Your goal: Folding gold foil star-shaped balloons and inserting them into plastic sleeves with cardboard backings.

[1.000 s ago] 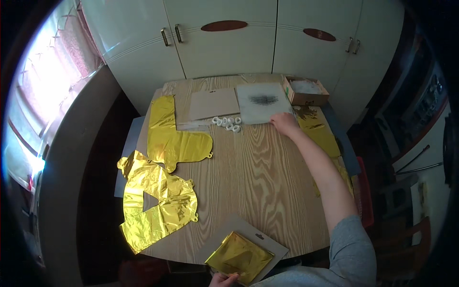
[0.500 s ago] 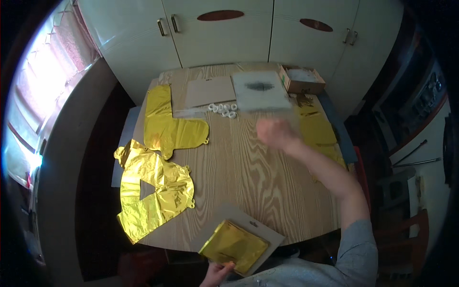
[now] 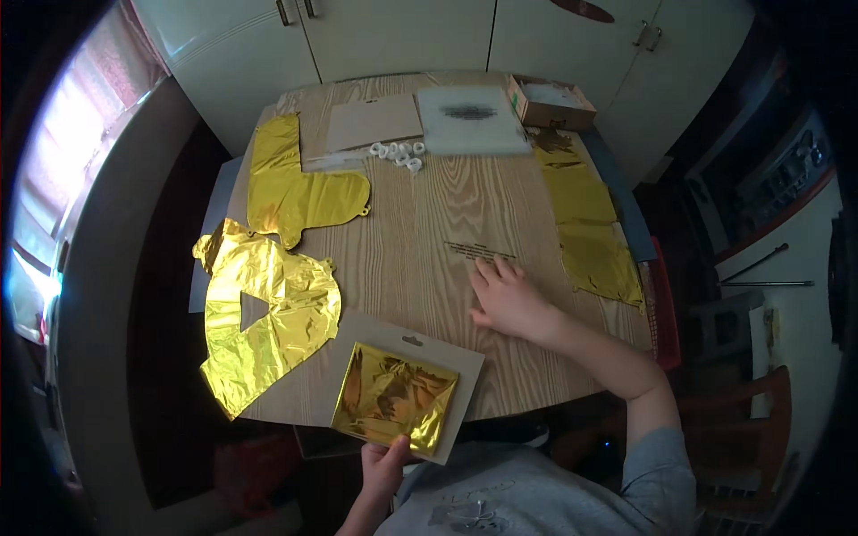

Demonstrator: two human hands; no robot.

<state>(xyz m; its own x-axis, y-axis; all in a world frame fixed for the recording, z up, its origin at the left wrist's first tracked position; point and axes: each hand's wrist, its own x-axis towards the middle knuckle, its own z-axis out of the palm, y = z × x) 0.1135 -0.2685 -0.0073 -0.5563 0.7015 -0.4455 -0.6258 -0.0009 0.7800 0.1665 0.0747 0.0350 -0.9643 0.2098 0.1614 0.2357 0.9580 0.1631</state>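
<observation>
While the left hand [image 3: 384, 466] pinches the folded foil packet [image 3: 398, 393] and its grey card [image 3: 458, 357] at the table's [image 3: 420, 214] near edge, the right hand [image 3: 508, 299] lies spread by dark print, apparently on clear film [image 3: 480, 250]. Thumb grips only the packet's lower edge; a tilt could slide it off. Film may cling. Crinkled gold shape [image 3: 268, 308] crowds the card's left; white rings [image 3: 399, 154], open box [image 3: 556, 114] farther back.

Pale cabinets [image 3: 402, 40], pink curtain [image 3: 125, 58]; dim right, probably chair [image 3: 778, 420].
</observation>
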